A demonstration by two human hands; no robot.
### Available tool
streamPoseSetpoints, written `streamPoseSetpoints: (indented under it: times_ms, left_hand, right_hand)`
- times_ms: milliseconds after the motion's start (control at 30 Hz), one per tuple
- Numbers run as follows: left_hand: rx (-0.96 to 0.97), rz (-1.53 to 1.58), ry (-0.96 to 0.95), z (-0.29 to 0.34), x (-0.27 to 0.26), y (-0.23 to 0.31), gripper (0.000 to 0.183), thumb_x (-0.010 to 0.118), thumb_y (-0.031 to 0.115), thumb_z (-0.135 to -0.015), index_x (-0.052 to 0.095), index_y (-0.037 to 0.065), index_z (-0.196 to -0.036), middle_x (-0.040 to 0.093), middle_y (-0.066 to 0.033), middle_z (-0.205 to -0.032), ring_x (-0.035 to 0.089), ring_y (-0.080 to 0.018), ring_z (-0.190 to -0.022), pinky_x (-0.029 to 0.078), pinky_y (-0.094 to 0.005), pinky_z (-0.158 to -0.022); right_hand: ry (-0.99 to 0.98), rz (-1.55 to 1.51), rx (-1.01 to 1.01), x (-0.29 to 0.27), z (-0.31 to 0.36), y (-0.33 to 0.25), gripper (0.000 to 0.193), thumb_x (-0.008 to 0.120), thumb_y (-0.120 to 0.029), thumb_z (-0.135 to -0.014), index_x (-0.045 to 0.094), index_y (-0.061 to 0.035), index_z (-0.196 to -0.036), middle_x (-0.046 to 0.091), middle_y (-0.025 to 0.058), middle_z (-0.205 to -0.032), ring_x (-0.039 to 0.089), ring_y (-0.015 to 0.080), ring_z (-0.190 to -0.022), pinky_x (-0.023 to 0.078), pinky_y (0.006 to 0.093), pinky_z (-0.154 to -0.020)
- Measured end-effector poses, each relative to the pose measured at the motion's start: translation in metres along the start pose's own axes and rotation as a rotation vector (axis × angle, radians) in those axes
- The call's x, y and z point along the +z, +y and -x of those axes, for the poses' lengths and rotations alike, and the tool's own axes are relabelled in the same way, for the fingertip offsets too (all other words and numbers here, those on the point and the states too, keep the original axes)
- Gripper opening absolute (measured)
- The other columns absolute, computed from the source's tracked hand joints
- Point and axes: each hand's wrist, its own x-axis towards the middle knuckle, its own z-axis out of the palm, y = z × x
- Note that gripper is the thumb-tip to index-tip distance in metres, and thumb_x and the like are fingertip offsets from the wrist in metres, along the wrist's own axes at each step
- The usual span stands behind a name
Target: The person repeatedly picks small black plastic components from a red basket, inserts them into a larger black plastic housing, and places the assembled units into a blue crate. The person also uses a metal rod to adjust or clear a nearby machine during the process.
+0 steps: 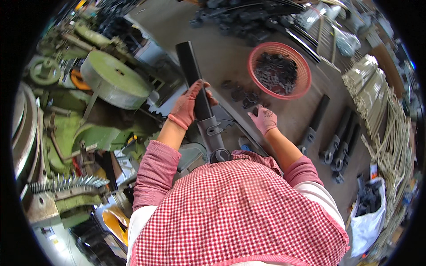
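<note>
While the left hand holds a black tube, the right hand pinches a small dark part

1. Black tube: in front of the person, slanting up and away, its near end close to the apron. Grey fitting at the near end, with an oval bracket and a round joint.
2. Left hand: gloved, wrapped around the tube above the fitting.
3. Right hand: gloved, low over the table edge, thumb and fingertips apparently closed on the small part; its exact shape cannot be told.
4. Handling, as judged: keep the tube steady and the bracket turned toward the right hand; take one part at a time and check its orientation before bringing the hands together; keep the round joint clear of the apron cloth.
5. Loose dark parts: scattered just beyond the right hand.
6. Red basket: on the table, holding many small dark parts.
7. Similar tubes: lying to the right, grey ends toward the person.
8. Outer right: pale strips in a bundle; white bag of dark pieces.
9. Outer left: green machine.
10. Markings: dark print on the right glove, not legible; no brand or label can be made out.
</note>
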Motion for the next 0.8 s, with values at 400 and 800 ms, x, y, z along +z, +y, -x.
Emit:
streamPoseSetpoints:
  times_ms: [400, 800]
  left_hand:
    - [0.217, 0.07, 0.262, 0.087, -0.05, -0.019, 0.034, 0.062, 0.039, -0.097, 0.058, 0.005, -0.098, 0.065, -0.0106, -0.091, 0.066, -0.0254, -0.084, 0.058, -0.0461, -0.082]
    - [0.27, 0.242, 0.092, 0.146, -0.041, 0.011, 0.042, 0.063, 0.048, -0.094, 0.057, 0.007, -0.095, 0.061, -0.0071, -0.077, 0.062, -0.0228, -0.07, 0.056, -0.0441, -0.081]
  right_hand:
    - [0.032, 0.313, -0.151, 0.044, 0.023, 0.023, 0.031, 0.055, -0.033, -0.093, 0.063, -0.0054, -0.103, 0.066, 0.0179, -0.099, 0.068, 0.0337, -0.092, 0.055, 0.0465, -0.076]
    - [-0.94, -1.106, -0.469, -0.097, 0.065, -0.156, 0.03, 0.059, -0.011, -0.098, 0.059, 0.0025, -0.125, 0.056, -0.0012, -0.089, 0.053, 0.0066, -0.073, 0.046, 0.0229, -0.065]
